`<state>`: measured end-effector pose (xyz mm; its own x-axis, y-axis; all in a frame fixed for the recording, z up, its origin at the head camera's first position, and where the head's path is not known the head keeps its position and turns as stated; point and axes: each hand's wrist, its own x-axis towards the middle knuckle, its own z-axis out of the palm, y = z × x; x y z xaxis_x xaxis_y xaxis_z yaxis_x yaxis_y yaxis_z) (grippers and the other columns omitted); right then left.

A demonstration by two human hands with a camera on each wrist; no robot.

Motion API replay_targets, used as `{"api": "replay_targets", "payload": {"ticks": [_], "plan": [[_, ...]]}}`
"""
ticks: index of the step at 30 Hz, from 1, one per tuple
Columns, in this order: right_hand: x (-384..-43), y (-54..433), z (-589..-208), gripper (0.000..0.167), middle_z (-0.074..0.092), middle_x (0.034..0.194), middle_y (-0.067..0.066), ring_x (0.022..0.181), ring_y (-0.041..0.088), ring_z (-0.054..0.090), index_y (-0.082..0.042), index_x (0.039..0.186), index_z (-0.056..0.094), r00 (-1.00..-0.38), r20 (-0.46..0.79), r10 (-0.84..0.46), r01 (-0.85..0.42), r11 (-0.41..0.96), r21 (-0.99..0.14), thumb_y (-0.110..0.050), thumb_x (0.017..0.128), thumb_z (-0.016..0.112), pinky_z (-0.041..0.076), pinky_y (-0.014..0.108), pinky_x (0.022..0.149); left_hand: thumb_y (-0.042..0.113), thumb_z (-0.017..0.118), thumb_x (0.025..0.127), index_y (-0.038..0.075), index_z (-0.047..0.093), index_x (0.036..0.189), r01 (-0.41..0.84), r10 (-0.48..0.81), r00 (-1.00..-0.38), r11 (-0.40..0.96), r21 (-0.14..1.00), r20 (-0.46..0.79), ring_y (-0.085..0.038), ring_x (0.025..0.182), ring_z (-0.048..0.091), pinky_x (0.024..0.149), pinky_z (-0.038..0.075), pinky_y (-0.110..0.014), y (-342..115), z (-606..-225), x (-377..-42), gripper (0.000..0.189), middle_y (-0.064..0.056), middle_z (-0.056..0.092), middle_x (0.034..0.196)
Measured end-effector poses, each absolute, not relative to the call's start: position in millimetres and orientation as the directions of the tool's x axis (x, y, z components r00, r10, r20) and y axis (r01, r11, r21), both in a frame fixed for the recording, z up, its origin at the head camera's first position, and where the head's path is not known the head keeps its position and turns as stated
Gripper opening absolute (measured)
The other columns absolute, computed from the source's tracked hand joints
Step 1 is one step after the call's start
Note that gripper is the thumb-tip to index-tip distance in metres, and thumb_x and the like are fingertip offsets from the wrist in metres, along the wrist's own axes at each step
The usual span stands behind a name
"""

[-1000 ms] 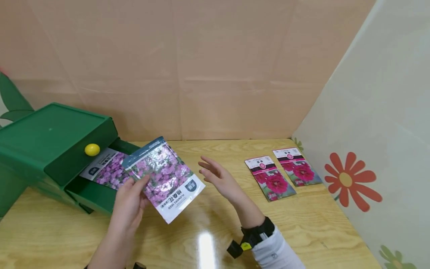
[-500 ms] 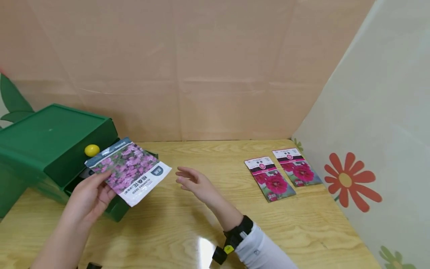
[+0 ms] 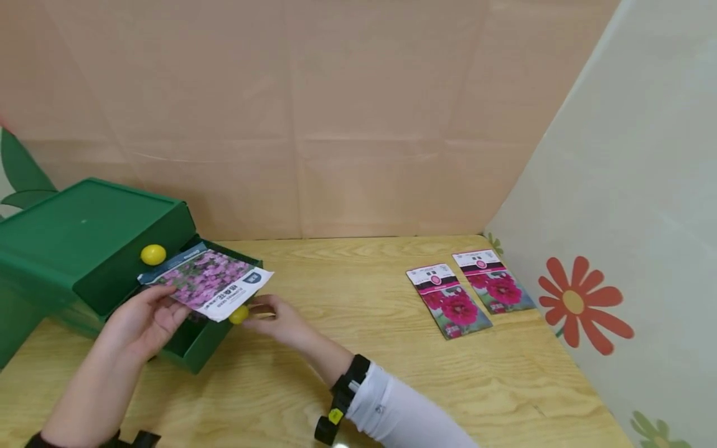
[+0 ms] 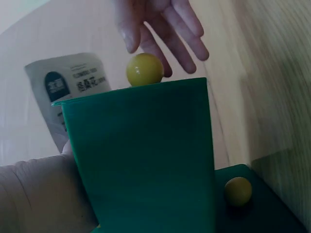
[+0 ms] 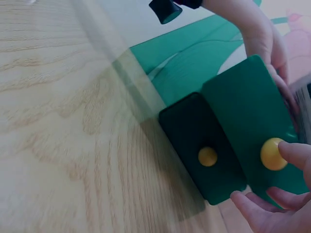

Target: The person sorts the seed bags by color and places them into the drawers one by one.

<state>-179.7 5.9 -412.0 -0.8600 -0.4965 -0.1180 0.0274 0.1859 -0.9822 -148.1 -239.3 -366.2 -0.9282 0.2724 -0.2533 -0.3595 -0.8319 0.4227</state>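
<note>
My left hand (image 3: 142,326) holds a seed packet (image 3: 210,283) by its near side, thumb on top. Purple flowers and a white label strip show on it. The packet overlaps the pulled-out green drawer (image 3: 204,345) and hides much of its inside. At the drawer front, my right hand (image 3: 287,325) is around the yellow knob (image 3: 239,314), fingers spread and loosely bent. In the right wrist view, a fingertip overlaps this knob (image 5: 273,154), while the other fingers lie apart from it. Behind the drawer front in that view, part of the left hand (image 5: 279,65) shows.
The green drawer cabinet (image 3: 92,218) stands at the left, with another yellow knob (image 3: 153,254) on its upper drawer. A lower drawer front (image 5: 187,126) shows in the right wrist view. Two red-flower seed packets (image 3: 460,308) (image 3: 504,291) lie at the right of the wooden table (image 3: 358,274).
My left hand has carried the purple-flower packet left and lowered it over the drawer. My right hand has moved left to the drawer's yellow knob. The red-flower packets stay put.
</note>
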Motion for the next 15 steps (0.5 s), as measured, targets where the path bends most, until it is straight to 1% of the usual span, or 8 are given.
{"api": "replay_targets", "payload": {"ticks": [2,3,5,6,11,12,13,15], "plan": [[-180.2,2.4,-413.1,0.047,0.058,0.135,0.016,0.123,0.030,0.058,0.003,0.137,0.052,-0.862,-0.122,-0.492,0.023,0.203,-0.979,-0.012,0.096,0.068,0.055,0.033,0.096,0.008,0.026,0.110,0.028,0.019,0.155,-0.384,0.282,-0.916,-0.823,0.419,-0.286,-0.024,0.099,0.073,0.099,0.054,-0.034,-239.8,-366.7,-149.4,0.049,-0.016,0.073,0.102],[-180.3,1.0,-413.9,0.047,0.058,0.134,0.016,0.122,0.030,0.059,0.003,0.136,0.052,-0.863,-0.122,-0.490,0.019,0.209,-0.978,-0.013,0.095,0.068,0.055,0.033,0.095,0.009,0.026,0.110,0.032,0.007,0.158,-0.397,0.282,-0.908,-0.815,0.422,-0.309,-0.023,0.098,0.073,0.102,0.052,-0.032,-239.8,-366.8,-149.9,0.056,-0.016,0.073,0.101],[-179.8,-0.8,-413.9,0.046,0.059,0.131,0.014,0.119,0.029,0.060,0.003,0.135,0.053,-0.868,-0.122,-0.481,0.016,0.218,-0.976,-0.013,0.095,0.069,0.055,0.032,0.093,0.011,0.026,0.111,0.032,-0.012,0.159,-0.414,0.279,-0.897,-0.805,0.426,-0.344,-0.021,0.098,0.073,0.105,0.048,-0.029,-240.1,-366.9,-150.7,0.065,-0.014,0.074,0.099],[-179.5,-1.3,-413.6,0.045,0.060,0.129,0.013,0.117,0.028,0.061,0.002,0.134,0.054,-0.871,-0.122,-0.477,0.013,0.225,-0.974,-0.013,0.094,0.069,0.056,0.031,0.091,0.012,0.026,0.111,0.030,-0.016,0.159,-0.416,0.274,-0.894,-0.802,0.429,-0.355,-0.021,0.097,0.073,0.105,0.047,-0.028,-240.5,-366.7,-151.1,0.066,-0.014,0.074,0.098],[-178.3,-4.2,-409.7,0.040,0.063,0.119,0.007,0.106,0.016,0.062,-0.001,0.129,0.058,-0.884,-0.111,-0.455,0.006,0.227,-0.974,-0.017,0.094,0.071,0.056,0.027,0.084,0.018,0.028,0.111,0.033,-0.018,0.157,-0.426,0.267,-0.878,-0.815,0.393,-0.398,-0.018,0.101,0.072,0.110,0.039,-0.024,-246.3,-367.2,-156.7,0.066,-0.014,0.073,0.093],[-178.3,-5.0,-408.8,0.039,0.063,0.116,0.006,0.103,0.014,0.062,-0.001,0.127,0.059,-0.886,-0.107,-0.451,0.006,0.218,-0.976,-0.017,0.094,0.071,0.057,0.029,0.085,0.020,0.028,0.111,0.034,-0.017,0.157,-0.430,0.267,-0.872,-0.819,0.380,-0.410,-0.016,0.111,0.068,0.112,0.036,-0.023,-247.9,-367.2,-158.4,0.066,-0.012,0.072,0.100],[-178.2,-5.7,-408.0,0.037,0.063,0.114,0.005,0.100,0.012,0.061,-0.001,0.126,0.060,-0.889,-0.101,-0.447,0.008,0.206,-0.978,-0.017,0.094,0.071,0.058,0.031,0.085,0.020,0.029,0.111,0.035,-0.016,0.157,-0.434,0.270,-0.866,-0.824,0.365,-0.422,-0.013,0.123,0.061,0.114,0.031,-0.023,-249.3,-367.2,-160.4,0.066,-0.009,0.070,0.113],[-178.2,-6.8,-406.7,0.034,0.063,0.109,0.004,0.094,0.010,0.062,-0.001,0.123,0.061,-0.894,-0.096,-0.437,0.011,0.193,-0.981,-0.016,0.094,0.072,0.059,0.036,0.085,0.021,0.027,0.111,0.036,-0.016,0.157,-0.442,0.278,-0.855,-0.833,0.334,-0.438,-0.006,0.142,0.038,0.117,0.022,-0.022,-252.0,-366.9,-164.7,0.065,-0.004,0.052,0.146]]}}
